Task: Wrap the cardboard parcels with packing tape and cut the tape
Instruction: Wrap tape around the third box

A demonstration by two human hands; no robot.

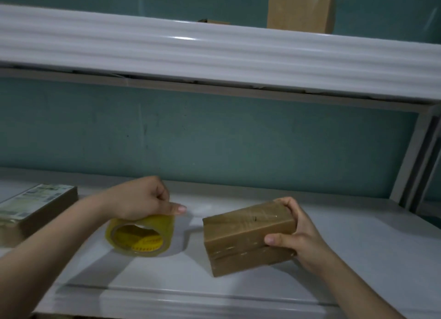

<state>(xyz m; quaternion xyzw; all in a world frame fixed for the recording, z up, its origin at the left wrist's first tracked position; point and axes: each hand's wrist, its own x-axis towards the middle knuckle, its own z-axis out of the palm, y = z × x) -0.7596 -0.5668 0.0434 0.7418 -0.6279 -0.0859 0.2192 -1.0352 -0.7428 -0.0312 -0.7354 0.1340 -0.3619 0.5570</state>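
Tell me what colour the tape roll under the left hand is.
The tape roll is clear yellowish, with a yellow printed core, seen in the head view.

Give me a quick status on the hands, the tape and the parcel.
Left hand gripping tape roll on the shelf. Right hand holding parcel, already glossy with tape. Nothing between them; stack of parcels far left.

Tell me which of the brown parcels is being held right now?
The parcel at right, gripped at its end by the right hand. The labelled parcel at far left lies untouched, and the box stands on the upper shelf.
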